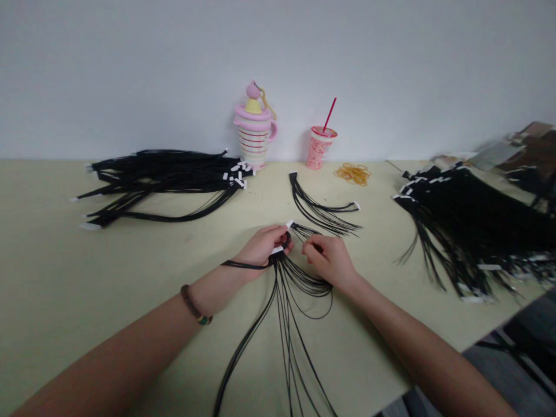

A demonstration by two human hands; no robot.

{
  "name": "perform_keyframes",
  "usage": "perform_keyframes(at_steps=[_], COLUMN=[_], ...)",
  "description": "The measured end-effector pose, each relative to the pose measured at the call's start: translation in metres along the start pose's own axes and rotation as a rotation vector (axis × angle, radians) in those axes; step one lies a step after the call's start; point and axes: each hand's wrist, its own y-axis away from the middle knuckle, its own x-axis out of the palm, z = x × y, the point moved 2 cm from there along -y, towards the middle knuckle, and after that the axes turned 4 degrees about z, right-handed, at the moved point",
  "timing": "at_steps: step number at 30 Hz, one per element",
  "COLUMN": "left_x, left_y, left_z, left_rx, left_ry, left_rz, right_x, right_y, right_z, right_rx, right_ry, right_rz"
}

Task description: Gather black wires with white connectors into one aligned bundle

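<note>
My left hand (pixel 263 246) is closed around a black wire harness (pixel 280 260), close to its white connectors. One small white connector (pixel 289 224) sticks up at the fingertips, and another white connector (pixel 277 250) sits just below the fingers. Thin black wires fan down from there over the table's front, and some loop to the right. My right hand (pixel 328 258) is curled in a pinch to the right of the connectors, among the looped wires. A thin black wire appears to run into its fingertips, though the fingers partly hide it.
Behind my hands lies a separate short harness (pixel 319 208). A pile of black harnesses (pixel 165 174) is at left, a larger pile (pixel 473 220) at right. A striped pitcher-shaped cup (pixel 254 142), a pink cup with straw (pixel 320 149) and yellow rubber bands (pixel 353 174) stand along the wall.
</note>
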Motion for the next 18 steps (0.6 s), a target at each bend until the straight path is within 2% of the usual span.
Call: perform_keyframes(at_steps=[18], left_x=[-0.0025], left_y=[0.0010], left_z=[-0.0001], left_rx=[-0.002], left_ry=[-0.009], left_rz=[0.000], right_x=[-0.0003], right_y=[-0.0012], right_z=[-0.0062], right_rx=[0.041], right_ry=[-0.007], right_rz=[-0.012])
